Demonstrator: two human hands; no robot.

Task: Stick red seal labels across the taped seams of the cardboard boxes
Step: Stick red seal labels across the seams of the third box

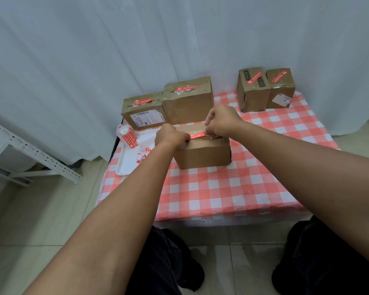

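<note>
At frame centre, your left hand [171,136] and right hand [221,121] each pinch an end of the red rectangular seal label [197,135]. It lies across the top of the brown cardboard box [202,153] on the red-checked worktop [222,188].

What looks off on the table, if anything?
Curled label scraps litter the white tray beside the label roll. The back-left taller box has torn, patchy tape around its seal.
</note>
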